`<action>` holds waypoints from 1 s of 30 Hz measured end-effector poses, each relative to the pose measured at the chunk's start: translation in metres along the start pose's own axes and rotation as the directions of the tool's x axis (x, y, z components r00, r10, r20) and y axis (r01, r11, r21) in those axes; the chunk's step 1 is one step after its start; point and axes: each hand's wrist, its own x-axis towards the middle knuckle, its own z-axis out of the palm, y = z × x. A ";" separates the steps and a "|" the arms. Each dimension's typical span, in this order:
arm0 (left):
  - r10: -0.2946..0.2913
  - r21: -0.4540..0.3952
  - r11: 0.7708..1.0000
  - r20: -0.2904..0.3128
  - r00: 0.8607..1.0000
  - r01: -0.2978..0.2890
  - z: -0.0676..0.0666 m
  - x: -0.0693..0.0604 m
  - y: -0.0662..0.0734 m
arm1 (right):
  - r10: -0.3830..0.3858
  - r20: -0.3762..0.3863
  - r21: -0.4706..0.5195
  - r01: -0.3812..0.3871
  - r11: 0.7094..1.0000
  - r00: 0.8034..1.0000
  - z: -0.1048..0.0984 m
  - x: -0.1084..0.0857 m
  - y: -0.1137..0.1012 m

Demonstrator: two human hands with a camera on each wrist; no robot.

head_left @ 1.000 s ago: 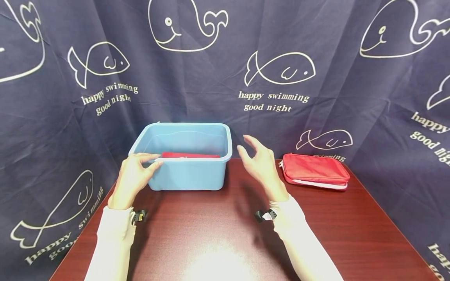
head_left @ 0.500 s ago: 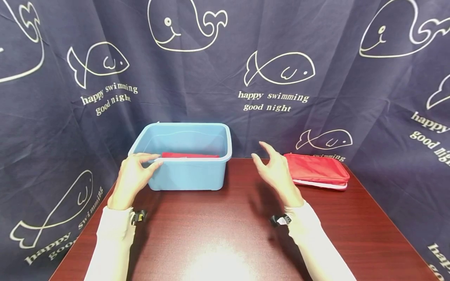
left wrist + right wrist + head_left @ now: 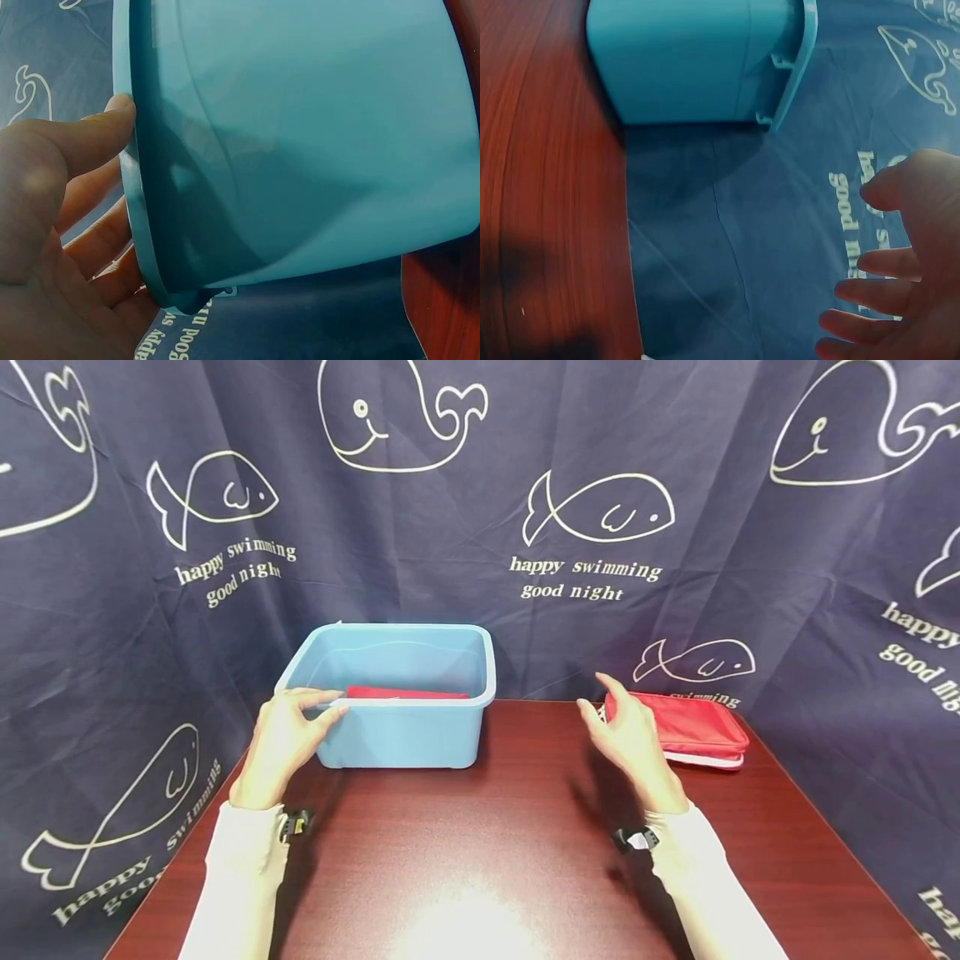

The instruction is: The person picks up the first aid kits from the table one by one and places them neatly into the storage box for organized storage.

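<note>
A light blue bin (image 3: 401, 737) stands toward the back left of the table, with something flat and red (image 3: 408, 693) partly visible inside. My left hand (image 3: 279, 745) holds the bin's front left corner by the rim; in the left wrist view the thumb of that hand (image 3: 64, 180) presses the rim (image 3: 137, 202), fingers curled behind it. A red zippered case (image 3: 697, 725) with a white edge lies at the back right. My right hand (image 3: 632, 742), fingers spread and empty, hovers in front of its left end, hiding part of it. Contact with the case cannot be told.
The dark red wooden table (image 3: 480, 827) runs up to a navy curtain (image 3: 420, 543) with white fish and whale drawings behind and at both sides. The right wrist view shows the bin's outer wall (image 3: 682, 60) beyond the right hand (image 3: 919, 262).
My right hand has moved rightward, from beside the bin to the left end of the red case, staying spread. The left hand and bin have stayed in place.
</note>
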 end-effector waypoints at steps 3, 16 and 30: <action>-0.005 0.003 1.000 -0.003 1.000 0.005 0.001 -0.001 -0.001 | 0.035 0.006 -0.001 -0.035 0.999 0.999 -0.005 0.002 0.012; -0.014 0.009 1.000 0.004 1.000 0.014 0.002 0.002 -0.001 | 0.142 -0.026 -0.105 -0.144 0.984 0.990 -0.035 0.012 0.064; -0.019 0.009 1.000 0.019 1.000 0.019 0.001 0.002 0.001 | 0.205 0.062 -0.207 -0.189 0.960 0.977 -0.068 0.010 0.138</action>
